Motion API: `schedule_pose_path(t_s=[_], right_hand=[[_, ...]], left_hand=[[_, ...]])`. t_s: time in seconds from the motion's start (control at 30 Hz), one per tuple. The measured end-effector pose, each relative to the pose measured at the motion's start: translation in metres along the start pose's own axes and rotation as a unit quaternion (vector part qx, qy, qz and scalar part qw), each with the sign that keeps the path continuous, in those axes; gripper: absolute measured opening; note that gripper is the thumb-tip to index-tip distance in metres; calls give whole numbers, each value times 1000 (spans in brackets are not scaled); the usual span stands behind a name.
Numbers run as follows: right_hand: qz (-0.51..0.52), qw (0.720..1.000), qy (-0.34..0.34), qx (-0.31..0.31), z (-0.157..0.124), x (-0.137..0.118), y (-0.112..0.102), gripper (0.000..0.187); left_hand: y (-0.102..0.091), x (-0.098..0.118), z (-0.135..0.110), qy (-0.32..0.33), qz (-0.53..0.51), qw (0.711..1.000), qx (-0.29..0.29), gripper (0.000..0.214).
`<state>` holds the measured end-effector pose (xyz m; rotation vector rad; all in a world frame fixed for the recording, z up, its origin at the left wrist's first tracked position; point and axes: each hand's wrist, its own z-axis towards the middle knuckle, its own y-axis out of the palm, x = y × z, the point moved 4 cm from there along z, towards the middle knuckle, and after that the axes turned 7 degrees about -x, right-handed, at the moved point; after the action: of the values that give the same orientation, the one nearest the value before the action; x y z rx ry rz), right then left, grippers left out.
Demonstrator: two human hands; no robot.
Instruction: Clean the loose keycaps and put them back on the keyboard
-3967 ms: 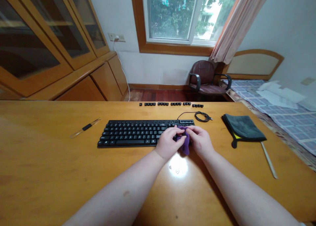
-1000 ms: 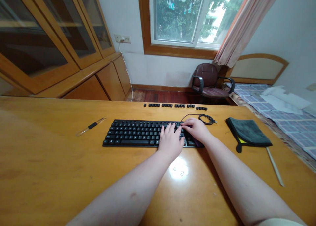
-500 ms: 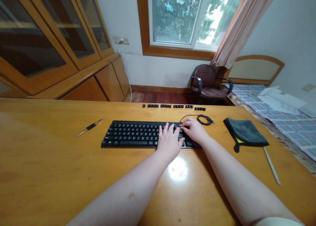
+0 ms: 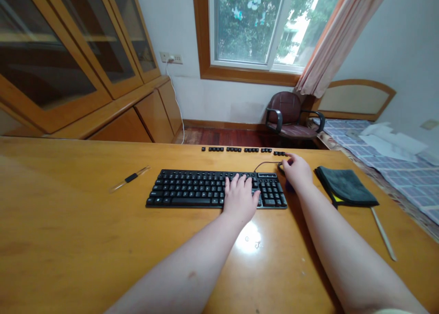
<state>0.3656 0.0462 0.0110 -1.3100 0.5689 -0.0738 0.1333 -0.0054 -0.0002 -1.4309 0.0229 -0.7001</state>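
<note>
A black keyboard (image 4: 192,187) lies on the wooden desk (image 4: 85,245). My left hand (image 4: 240,197) rests on its right half, fingers spread over the keys. My right hand (image 4: 297,171) is off the keyboard, past its upper right corner. Its thumb and forefinger are pinched at the right end of a row of loose black keycaps (image 4: 234,149) along the desk's far edge. The last keycap (image 4: 286,154) there is partly hidden by the fingertips. The keyboard's coiled cable (image 4: 280,167) is mostly covered by the right hand.
A clear tool with a black grip (image 4: 131,178) lies left of the keyboard. To the right are a folded dark grey cloth (image 4: 346,186) and a thin pale stick (image 4: 384,234). Beyond the desk stand a maroon armchair (image 4: 287,113) and a bed (image 4: 377,145).
My right hand has moved from the keyboard's upper right part, away and to the right, to the row of keycaps. My left hand stays on the keys. The view has shifted slightly.
</note>
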Motion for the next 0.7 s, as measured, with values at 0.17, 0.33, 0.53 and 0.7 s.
schedule_pose_path(t_s=[0.17,0.33,0.53,0.7], right_hand=[[-98,993,1,-67,28,-8,15,47],[-123,986,-3,-109,46,-9,28,50],[-127,985,-8,-120,48,-8,29,40],[-109,987,6,-121,45,-7,28,34]], left_hand=[[-1,0,0,-2,-2,1000,-1,43],[-1,0,0,-2,-6,1000,7,42],[1,-1,0,-1,-9,1000,11,42],[1,-1,0,0,-5,1000,10,42]])
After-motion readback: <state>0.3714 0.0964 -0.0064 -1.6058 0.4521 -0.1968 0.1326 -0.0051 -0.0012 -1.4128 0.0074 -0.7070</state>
